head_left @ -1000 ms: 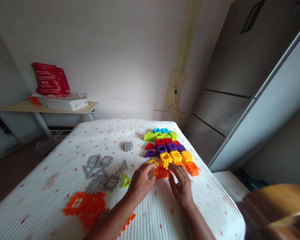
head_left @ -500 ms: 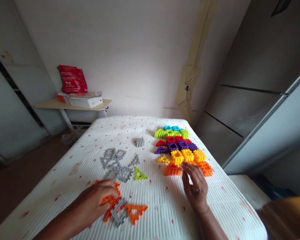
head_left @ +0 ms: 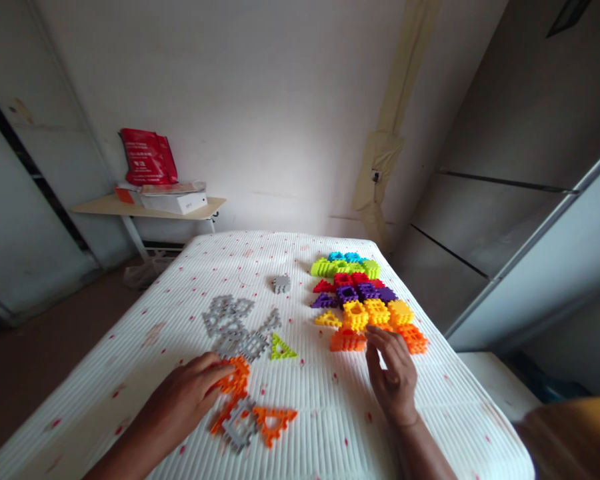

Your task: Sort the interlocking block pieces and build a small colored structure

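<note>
Head: room between orange triangle and right hand

Left hand moved from the coloured block stacks to the near-left orange interlocking blocks, now gripping them.

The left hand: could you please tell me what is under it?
Orange toothed pieces show at the edge of the left hand; whatever its palm covers cannot be seen.

Both hands at orange pieces
</note>
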### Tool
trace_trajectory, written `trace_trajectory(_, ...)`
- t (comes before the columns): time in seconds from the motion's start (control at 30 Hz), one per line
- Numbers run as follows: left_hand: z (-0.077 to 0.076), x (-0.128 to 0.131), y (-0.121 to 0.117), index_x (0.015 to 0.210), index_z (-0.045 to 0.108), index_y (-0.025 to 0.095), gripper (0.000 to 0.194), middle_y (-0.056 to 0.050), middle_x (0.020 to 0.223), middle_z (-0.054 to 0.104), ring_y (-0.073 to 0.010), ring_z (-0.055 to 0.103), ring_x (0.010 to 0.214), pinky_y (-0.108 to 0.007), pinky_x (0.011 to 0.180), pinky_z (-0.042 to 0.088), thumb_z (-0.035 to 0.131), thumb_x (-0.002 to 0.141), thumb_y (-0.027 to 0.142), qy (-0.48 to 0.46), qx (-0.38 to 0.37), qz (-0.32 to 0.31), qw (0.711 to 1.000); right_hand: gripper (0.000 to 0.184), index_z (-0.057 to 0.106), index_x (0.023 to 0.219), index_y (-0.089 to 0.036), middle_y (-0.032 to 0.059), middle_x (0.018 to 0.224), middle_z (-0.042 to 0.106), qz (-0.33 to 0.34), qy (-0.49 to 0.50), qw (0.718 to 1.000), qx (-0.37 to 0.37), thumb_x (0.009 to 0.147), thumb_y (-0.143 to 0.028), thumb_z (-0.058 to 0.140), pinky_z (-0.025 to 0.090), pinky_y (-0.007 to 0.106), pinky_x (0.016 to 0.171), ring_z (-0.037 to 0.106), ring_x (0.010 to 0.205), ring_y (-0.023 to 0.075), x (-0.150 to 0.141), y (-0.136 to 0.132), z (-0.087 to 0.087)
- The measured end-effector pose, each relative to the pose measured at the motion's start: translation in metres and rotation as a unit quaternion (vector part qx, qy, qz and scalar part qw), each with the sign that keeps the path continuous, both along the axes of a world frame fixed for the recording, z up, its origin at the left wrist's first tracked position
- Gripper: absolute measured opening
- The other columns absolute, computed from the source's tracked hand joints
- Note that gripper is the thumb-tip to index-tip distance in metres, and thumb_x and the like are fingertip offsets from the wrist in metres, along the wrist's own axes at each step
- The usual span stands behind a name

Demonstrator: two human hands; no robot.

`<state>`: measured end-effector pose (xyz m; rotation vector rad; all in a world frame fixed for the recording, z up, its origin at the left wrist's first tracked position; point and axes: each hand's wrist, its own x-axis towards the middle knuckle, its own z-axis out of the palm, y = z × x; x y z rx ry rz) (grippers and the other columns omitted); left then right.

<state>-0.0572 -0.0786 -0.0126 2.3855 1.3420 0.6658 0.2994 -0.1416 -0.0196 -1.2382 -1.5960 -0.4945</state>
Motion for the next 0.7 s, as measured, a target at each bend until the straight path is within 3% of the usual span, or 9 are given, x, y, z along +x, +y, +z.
trace_trajectory(0.1, 0.004, 0.002, 0.007, 0.086, 0.072, 0.028, 0.024, -0.001, 0.085, 0.068, -0.0168, 0.063, 0.080, -0.025, 0.076, 0.047, 0.049, 0.078, 0.027, -0.007, -0.026, -0.001, 1.000, 0.024, 0.060, 0.099, -0.019, 0.0088, 0.095, 0.067, 0.004, 0.000, 1.000, 0.000, 0.082, -0.004, 0.053, 0.048, 0.036, 0.073, 0.062, 0.086, 0.0197, -0.001, 0.000, 0.002)
trace_trajectory(0.2, 0.009, 0.011, 0.013, 0.072, 0.069, 0.024, 0.024, -0.002, 0.080, 0.067, -0.0184, 0.062, 0.078, -0.025, 0.072, 0.046, 0.049, 0.077, 0.036, -0.089, -0.047, 0.061, 0.993, 0.023, 0.060, 0.098, -0.019, 0.0087, 0.095, 0.067, 0.008, -0.002, 1.000, -0.003, 0.082, -0.004, 0.052, 0.048, 0.036, 0.072, 0.062, 0.085, 0.0193, -0.003, 0.000, 0.003)
trace_trajectory(0.27, 0.013, 0.024, 0.016, 0.069, 0.067, 0.021, 0.026, -0.002, 0.074, 0.066, -0.0194, 0.061, 0.074, -0.025, 0.067, 0.046, 0.054, 0.072, 0.044, -0.182, -0.097, 0.105, 0.973, 0.024, 0.060, 0.098, -0.019, 0.0086, 0.094, 0.067, 0.009, -0.005, 1.000, -0.008, 0.082, -0.004, 0.051, 0.048, 0.036, 0.072, 0.062, 0.084, 0.0192, -0.004, -0.001, 0.004)
trace_trajectory(0.37, 0.022, 0.049, 0.016, 0.074, 0.067, 0.018, 0.033, 0.001, 0.059, 0.060, -0.0172, 0.056, 0.059, -0.025, 0.055, 0.042, 0.061, 0.063, 0.049, -0.312, -0.209, 0.141, 0.916, 0.025, 0.060, 0.099, -0.020, 0.0082, 0.094, 0.068, 0.017, -0.014, 1.000, -0.006, 0.083, -0.004, 0.050, 0.049, 0.035, 0.072, 0.063, 0.084, 0.0188, -0.007, -0.001, 0.005)
trace_trajectory(0.47, 0.027, 0.077, 0.011, 0.078, 0.065, 0.015, 0.035, 0.004, 0.050, 0.051, -0.0121, 0.046, 0.048, -0.023, 0.049, 0.035, 0.066, 0.061, 0.045, -0.392, -0.279, 0.122, 0.868, 0.026, 0.059, 0.102, -0.020, 0.0074, 0.094, 0.068, 0.041, -0.030, 0.999, -0.003, 0.083, -0.005, 0.050, 0.050, 0.034, 0.073, 0.063, 0.085, 0.0181, -0.015, -0.002, 0.010)
trace_trajectory(0.57, 0.028, 0.101, 0.006, 0.093, 0.062, 0.014, 0.041, 0.005, 0.055, 0.054, -0.0103, 0.046, 0.048, -0.022, 0.049, 0.034, 0.068, 0.061, 0.039, -0.447, -0.311, 0.086, 0.835, 0.028, 0.058, 0.107, -0.020, 0.0082, 0.099, 0.068, 0.056, -0.039, 0.997, -0.041, 0.083, -0.007, 0.052, 0.050, 0.036, 0.077, 0.063, 0.090, 0.0192, -0.029, -0.005, 0.016)
trace_trajectory(0.7, 0.023, 0.122, -0.001, 0.085, 0.057, 0.017, 0.031, 0.003, 0.062, 0.059, -0.0101, 0.049, 0.050, -0.022, 0.050, 0.036, 0.068, 0.064, 0.037, -0.455, -0.322, 0.053, 0.829, 0.028, 0.056, 0.112, -0.019, 0.0103, 0.102, 0.066, 0.049, -0.023, 0.992, -0.112, 0.085, -0.026, 0.058, 0.052, 0.038, 0.078, 0.062, 0.091, 0.0224, -0.053, -0.008, 0.017)
